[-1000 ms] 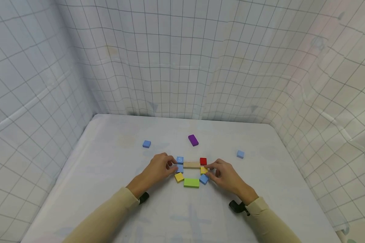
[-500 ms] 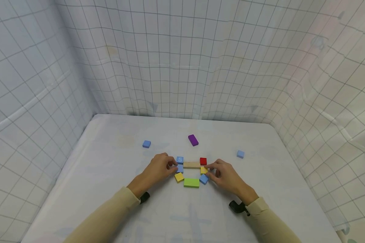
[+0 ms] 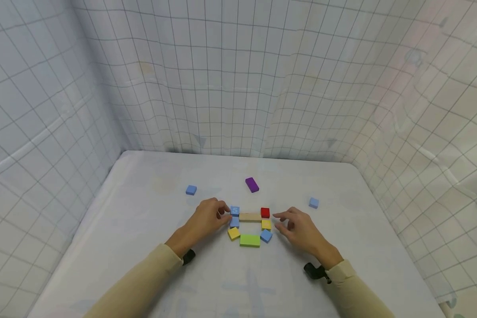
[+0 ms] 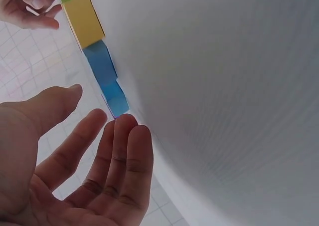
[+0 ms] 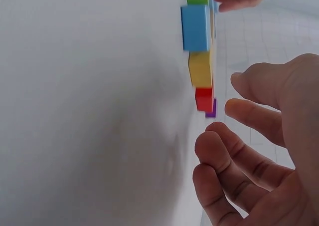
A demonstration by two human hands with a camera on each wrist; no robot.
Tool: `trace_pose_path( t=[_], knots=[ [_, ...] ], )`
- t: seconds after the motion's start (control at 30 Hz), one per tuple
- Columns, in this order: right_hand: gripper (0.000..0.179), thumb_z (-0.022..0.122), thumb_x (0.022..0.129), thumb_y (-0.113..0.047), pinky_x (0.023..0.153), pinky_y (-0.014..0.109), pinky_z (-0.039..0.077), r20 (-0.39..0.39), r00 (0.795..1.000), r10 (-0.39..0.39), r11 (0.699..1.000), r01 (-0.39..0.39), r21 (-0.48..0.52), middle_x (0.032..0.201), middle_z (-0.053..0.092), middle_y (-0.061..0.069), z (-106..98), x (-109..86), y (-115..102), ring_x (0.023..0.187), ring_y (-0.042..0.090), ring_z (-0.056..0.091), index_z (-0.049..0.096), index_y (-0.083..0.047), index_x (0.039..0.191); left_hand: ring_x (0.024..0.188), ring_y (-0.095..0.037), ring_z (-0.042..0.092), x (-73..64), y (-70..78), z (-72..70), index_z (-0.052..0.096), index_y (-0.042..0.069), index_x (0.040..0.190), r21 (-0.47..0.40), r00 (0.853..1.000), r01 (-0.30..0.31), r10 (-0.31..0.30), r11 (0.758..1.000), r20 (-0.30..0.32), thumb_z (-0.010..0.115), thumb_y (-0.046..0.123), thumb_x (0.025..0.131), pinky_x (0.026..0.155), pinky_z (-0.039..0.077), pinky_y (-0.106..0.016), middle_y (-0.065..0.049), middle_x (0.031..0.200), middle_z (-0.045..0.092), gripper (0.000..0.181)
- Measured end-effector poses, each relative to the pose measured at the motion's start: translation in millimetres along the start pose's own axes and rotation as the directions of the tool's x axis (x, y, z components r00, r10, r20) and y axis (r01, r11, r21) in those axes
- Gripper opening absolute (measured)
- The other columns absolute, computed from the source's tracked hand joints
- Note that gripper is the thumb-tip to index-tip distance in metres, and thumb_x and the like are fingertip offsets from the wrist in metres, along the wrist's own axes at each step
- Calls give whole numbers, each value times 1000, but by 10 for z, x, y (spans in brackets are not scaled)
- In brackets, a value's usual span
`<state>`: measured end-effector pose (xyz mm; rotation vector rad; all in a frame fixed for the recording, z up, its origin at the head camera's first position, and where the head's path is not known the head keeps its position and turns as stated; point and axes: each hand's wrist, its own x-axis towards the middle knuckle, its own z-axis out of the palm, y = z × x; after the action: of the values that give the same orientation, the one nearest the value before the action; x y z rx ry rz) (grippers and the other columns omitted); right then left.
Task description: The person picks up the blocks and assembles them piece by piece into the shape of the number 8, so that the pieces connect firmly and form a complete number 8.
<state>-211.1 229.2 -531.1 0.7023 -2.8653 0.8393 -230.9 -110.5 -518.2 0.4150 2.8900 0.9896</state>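
Small blocks form a rough ring on the table in the head view. Its left side has a blue block marked 5 (image 3: 235, 210), a plain blue block (image 3: 234, 222) and a turned yellow block (image 3: 233, 233). A wooden strip (image 3: 250, 217) spans the top; a green block (image 3: 249, 240) lies at the bottom. On the right stand a red block (image 3: 265, 213), a yellow block (image 3: 266, 225) and a turned blue block (image 3: 266, 236). My left hand (image 3: 207, 217) has its fingertips right at the blue blocks, fingers loosely bent. My right hand (image 3: 302, 229) holds nothing, just right of the red and yellow blocks.
Beyond the ring lies a purple block (image 3: 252, 185). One blue block (image 3: 191, 190) sits at the back left, another blue block (image 3: 313, 203) at the right. Gridded white curtains (image 3: 238, 88) enclose the white-covered table (image 3: 163, 176) at the back and sides.
My right hand has let go of the yellow block and moved a little to the right, its thumb and fingers parting. The left hand stays almost in place; the blocks keep their arrangement.
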Motion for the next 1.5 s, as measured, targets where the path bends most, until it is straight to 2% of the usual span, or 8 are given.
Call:
trace_pose_path(
  t=[0.2,0.37,0.53,0.83,1.23,1.33,1.47,1.5],
  knots=[
    [35,90,103,-12,75,23,56,-73,997,29,999,-31,-19,112,79,5,-164,-56,161,86,11,63,85,-10,138,95,-17,70,139,-23,-10,85,8,130,-5,999,-26,26,1000,29,91,19,104,90,68,-36,-9,114,78,30],
    [30,89,103,-8,74,25,57,-158,987,-8,999,2,-42,112,81,10,-282,-72,365,82,12,66,86,-6,133,97,-17,70,239,-55,-12,84,9,132,-6,997,-43,44,999,56,90,21,105,91,68,-36,-9,119,78,30],
    [27,87,103,-4,73,27,59,-224,974,-21,998,9,-54,112,80,14,-403,-82,557,80,13,68,86,-2,130,95,-16,68,281,-69,-8,87,9,126,-10,996,-49,50,999,70,91,20,104,88,64,-35,-6,111,78,24],
    [23,83,104,-1,71,26,58,-311,950,-1,998,-17,-55,112,81,20,-556,-86,739,79,18,72,87,0,127,93,-17,66,290,-72,7,88,8,120,-5,996,-58,58,998,67,91,18,103,88,62,-35,-5,106,78,20],
    [30,81,107,-4,70,25,57,-228,964,137,987,-151,-45,129,71,35,-636,43,913,83,28,77,82,4,136,92,-16,65,324,-78,9,88,8,117,4,996,-54,53,999,66,91,19,103,86,62,-35,-4,103,78,18],
    [30,82,106,-5,70,25,58,-203,966,159,986,-168,-25,131,70,37,-638,79,945,85,31,79,82,5,135,92,-17,65,331,-83,17,88,9,117,6,996,-48,47,999,70,92,19,103,87,61,-35,-4,103,78,18],
    [27,83,104,-5,70,33,61,-177,970,163,986,-166,-1,126,71,37,-630,113,1002,86,34,78,84,6,128,92,-17,65,326,-76,23,88,9,117,9,997,-34,33,999,71,92,19,103,87,62,-35,-4,104,77,18],
    [26,84,104,-8,69,33,61,-187,971,150,988,-152,4,123,72,35,-597,123,1082,86,32,77,85,4,127,92,-17,65,327,-78,26,88,9,118,9,997,-32,31,999,72,92,20,103,87,62,-35,-5,105,77,19]
  ],
)
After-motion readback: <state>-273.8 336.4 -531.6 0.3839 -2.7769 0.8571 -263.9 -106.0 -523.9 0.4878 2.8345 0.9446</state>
